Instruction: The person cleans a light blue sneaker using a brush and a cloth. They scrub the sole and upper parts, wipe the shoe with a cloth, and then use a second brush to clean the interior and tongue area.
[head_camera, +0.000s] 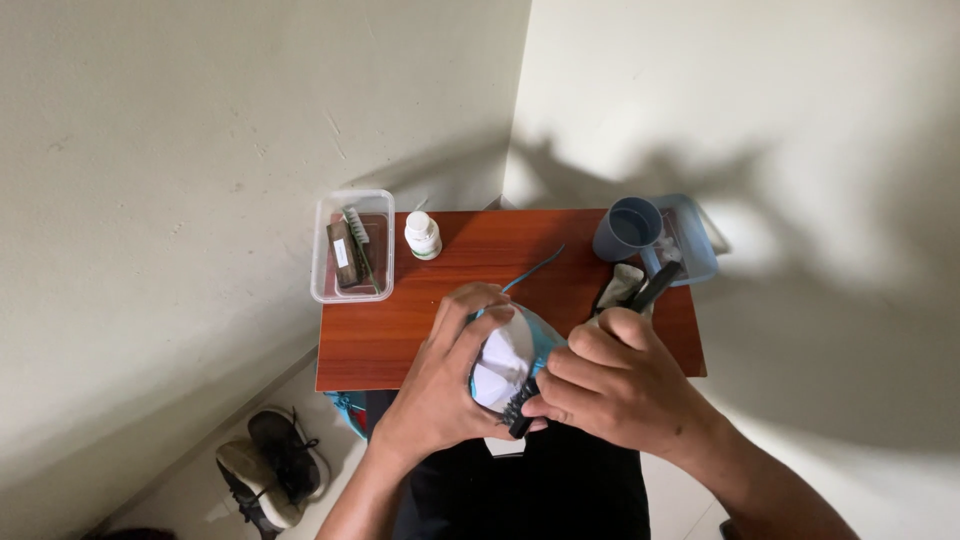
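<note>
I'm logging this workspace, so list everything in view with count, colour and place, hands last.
table: one, reddish-brown wood, in the room corner.
clear tub: one, transparent, on the table's far left corner, with brushes inside.
small bottle: one, white, far edge of the table beside the tub.
mug: one, grey-blue, far right of the table.
tray: one, light blue, behind the mug at the right edge.
cloth: one, pale, near the mug.
shoe: one, white and teal, held over the table's near edge.
brush: one, black handle, against the shoe.
floor shoes: two, dark, lower left.
left hand: grips the shoe.
right hand: grips the brush.
</note>
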